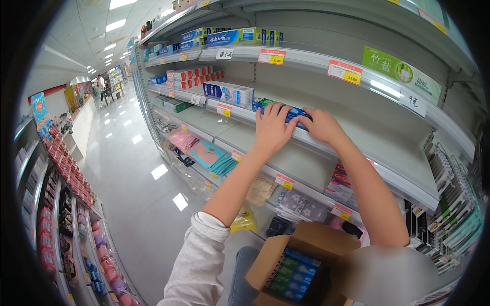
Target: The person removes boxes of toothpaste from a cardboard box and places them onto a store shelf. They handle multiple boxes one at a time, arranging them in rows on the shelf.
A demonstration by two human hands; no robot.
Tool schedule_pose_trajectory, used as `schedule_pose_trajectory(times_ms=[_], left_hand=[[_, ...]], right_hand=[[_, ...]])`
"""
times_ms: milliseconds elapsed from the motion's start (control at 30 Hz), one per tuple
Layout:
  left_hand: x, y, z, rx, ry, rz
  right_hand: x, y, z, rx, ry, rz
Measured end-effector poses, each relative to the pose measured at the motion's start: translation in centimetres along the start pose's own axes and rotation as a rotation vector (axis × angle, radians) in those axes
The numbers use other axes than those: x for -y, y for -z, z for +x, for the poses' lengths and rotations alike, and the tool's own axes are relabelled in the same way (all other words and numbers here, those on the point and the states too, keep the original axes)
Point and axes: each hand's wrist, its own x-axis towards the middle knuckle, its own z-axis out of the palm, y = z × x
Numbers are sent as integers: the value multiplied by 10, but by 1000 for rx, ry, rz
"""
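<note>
On the middle shelf (363, 149), a blue and green toothpaste box (295, 112) lies lengthwise near the front edge. My left hand (272, 128) grips its left part, fingers over the top. My right hand (323, 125) holds its right end, and both thumbs nearly meet at the front. White and blue toothpaste boxes (229, 93) stand just left of it on the same shelf. Below my forearms, an open cardboard carton (268, 256) contains several green and blue boxes (293, 273) in a stack.
Red and white toothpaste boxes (187, 78) stand farther left. Price tags (224, 110) line the shelf edges. Folded textiles (210, 157) lie on a lower shelf, and packaged toothbrushes (455, 202) hang at right. A tiled aisle (130, 191) runs along the left; a person (101, 84) is far off.
</note>
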Motion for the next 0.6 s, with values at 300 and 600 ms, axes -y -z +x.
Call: schedule_pose_trajectory(times_ms=[300, 600], left_hand=[[6, 7, 1, 90, 23, 34], [-3, 9, -7, -148, -91, -30]], right_hand=[[1, -7, -6, -18, 19, 22], [1, -3, -28, -451, 306, 47]])
